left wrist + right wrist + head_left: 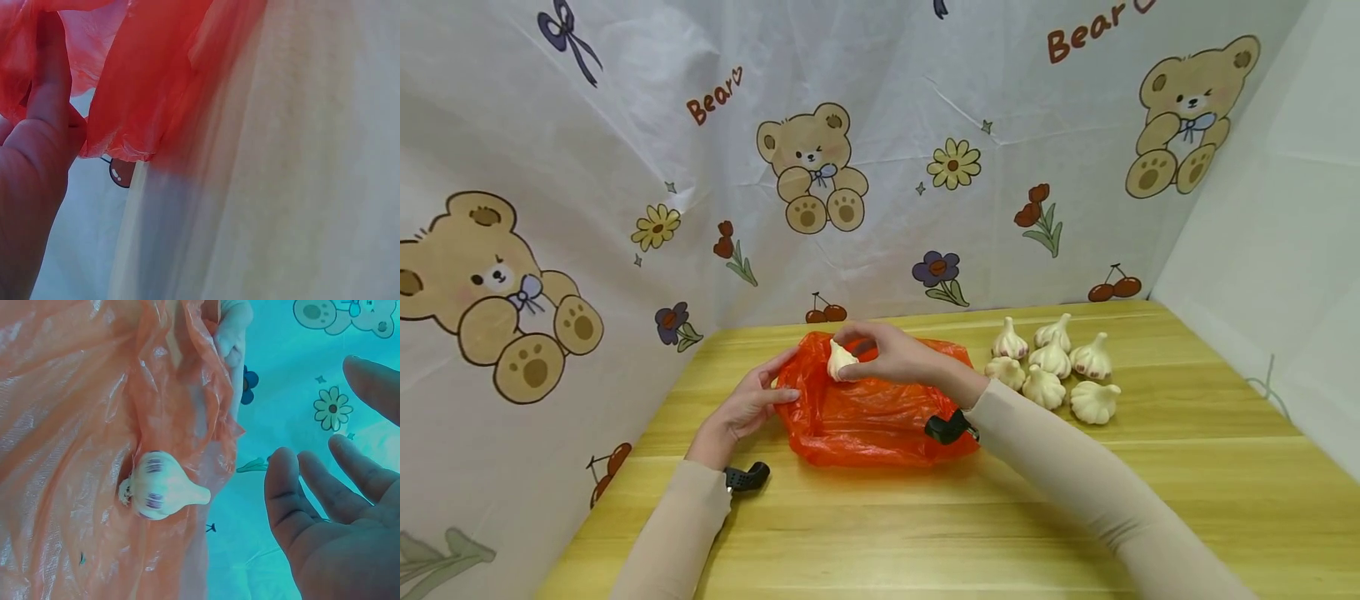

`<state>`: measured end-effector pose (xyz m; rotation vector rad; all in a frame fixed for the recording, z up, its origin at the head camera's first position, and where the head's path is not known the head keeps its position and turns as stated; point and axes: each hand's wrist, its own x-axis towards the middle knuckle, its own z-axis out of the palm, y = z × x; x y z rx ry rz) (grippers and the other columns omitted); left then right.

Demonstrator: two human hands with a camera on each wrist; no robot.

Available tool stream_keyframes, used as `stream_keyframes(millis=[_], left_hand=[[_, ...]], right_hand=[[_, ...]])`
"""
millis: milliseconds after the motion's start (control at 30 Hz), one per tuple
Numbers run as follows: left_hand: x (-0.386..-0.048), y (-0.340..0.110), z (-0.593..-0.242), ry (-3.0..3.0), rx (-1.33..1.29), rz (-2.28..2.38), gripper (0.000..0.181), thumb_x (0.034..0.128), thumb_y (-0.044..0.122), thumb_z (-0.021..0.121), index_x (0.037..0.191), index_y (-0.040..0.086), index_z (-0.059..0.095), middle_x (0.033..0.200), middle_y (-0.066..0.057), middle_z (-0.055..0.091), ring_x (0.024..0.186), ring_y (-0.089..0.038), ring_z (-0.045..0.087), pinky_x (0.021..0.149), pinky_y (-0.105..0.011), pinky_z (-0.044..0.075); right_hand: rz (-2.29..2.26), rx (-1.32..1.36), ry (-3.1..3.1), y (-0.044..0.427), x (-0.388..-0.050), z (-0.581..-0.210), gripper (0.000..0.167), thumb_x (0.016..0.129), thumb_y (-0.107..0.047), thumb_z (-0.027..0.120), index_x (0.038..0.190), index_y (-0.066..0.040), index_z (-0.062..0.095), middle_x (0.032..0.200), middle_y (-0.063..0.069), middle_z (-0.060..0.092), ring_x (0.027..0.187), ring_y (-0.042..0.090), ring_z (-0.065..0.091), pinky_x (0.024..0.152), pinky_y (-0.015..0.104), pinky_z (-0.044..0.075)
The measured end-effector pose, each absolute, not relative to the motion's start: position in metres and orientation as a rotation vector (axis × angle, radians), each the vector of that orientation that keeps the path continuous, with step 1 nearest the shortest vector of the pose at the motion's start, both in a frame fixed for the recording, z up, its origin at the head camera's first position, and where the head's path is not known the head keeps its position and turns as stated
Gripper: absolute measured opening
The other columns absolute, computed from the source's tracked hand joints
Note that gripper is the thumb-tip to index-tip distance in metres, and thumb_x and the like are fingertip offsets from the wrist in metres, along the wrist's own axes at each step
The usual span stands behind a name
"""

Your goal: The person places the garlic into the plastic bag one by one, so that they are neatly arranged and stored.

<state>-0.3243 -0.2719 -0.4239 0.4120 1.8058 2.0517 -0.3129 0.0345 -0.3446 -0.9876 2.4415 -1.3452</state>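
A red plastic bag (880, 425) lies on the table with its mouth spread. My left hand (752, 404) grips the bag's left edge, thumb on the near side and some fingers hidden by the film; the left wrist view shows the hand (47, 125) against the red plastic (150, 81). Over the bag is my right hand (891, 354), beside a white garlic bulb (841, 362). In the right wrist view the bulb (162, 485) appears against the bag, apart from the spread fingers of the right hand (350, 531).
Several garlic bulbs (1051, 358) stand grouped on the wooden table (1195, 467), right of the bag. A bear-print cloth (880, 275) hangs behind and along the left. Near the right edge a thin cable (1270, 387) shows against the white wall.
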Motion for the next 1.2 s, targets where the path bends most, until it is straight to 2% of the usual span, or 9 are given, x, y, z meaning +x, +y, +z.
stream_keyframes(millis=[300, 633, 833, 1000, 1200], left_hand=[[-0.323, -0.271, -0.425, 1.808, 0.400, 2.059, 0.088, 0.0925, -0.009, 0.065, 0.165, 0.022, 0.026, 0.169, -0.013, 0.023, 0.126, -0.022, 0.061, 0.092, -0.039, 0.062], [-0.326, -0.271, -0.426, 1.819, 0.411, 2.047, 0.087, 0.0934, -0.009, 0.065, 0.165, 0.022, 0.026, 0.169, -0.013, 0.023, 0.130, -0.024, 0.058, 0.093, -0.039, 0.061], [-0.325, -0.271, -0.425, 1.799, 0.413, 2.058, 0.088, 0.0934, -0.012, 0.062, 0.166, 0.020, 0.023, 0.169, -0.014, 0.020, 0.123, -0.021, 0.062, 0.090, -0.038, 0.063], [-0.324, -0.271, -0.425, 1.794, 0.425, 2.055, 0.088, 0.0934, -0.012, 0.062, 0.166, 0.020, 0.022, 0.170, -0.014, 0.019, 0.121, -0.020, 0.064, 0.089, -0.038, 0.063], [-0.325, -0.272, -0.427, 1.796, 0.439, 2.052, 0.090, 0.0924, -0.011, 0.064, 0.166, 0.019, 0.021, 0.170, -0.016, 0.017, 0.123, -0.021, 0.063, 0.089, -0.039, 0.063]], right_hand=[[-1.277, -1.020, 2.459, 0.046, -0.297, -0.343, 0.051, 0.090, -0.036, 0.080, 0.137, -0.027, 0.060, 0.139, -0.007, 0.060, 0.128, 0.023, 0.060, 0.102, 0.036, 0.058], [-1.221, -1.014, 2.475, 0.067, -0.276, -0.339, 0.050, 0.092, -0.033, 0.078, 0.138, -0.028, 0.059, 0.138, -0.007, 0.059, 0.128, 0.018, 0.059, 0.102, 0.037, 0.058], [-1.248, -1.036, 2.447, 0.086, -0.267, -0.346, 0.050, 0.093, -0.034, 0.077, 0.139, -0.028, 0.058, 0.139, -0.004, 0.059, 0.129, 0.021, 0.057, 0.103, 0.041, 0.056], [-1.289, -1.041, 2.438, 0.100, -0.260, -0.352, 0.051, 0.093, -0.031, 0.077, 0.140, -0.025, 0.058, 0.140, -0.003, 0.059, 0.128, 0.021, 0.058, 0.103, 0.040, 0.057], [-1.336, -1.046, 2.417, 0.113, -0.251, -0.355, 0.051, 0.094, -0.027, 0.076, 0.140, -0.021, 0.057, 0.142, 0.001, 0.058, 0.127, 0.025, 0.059, 0.108, 0.052, 0.053]])
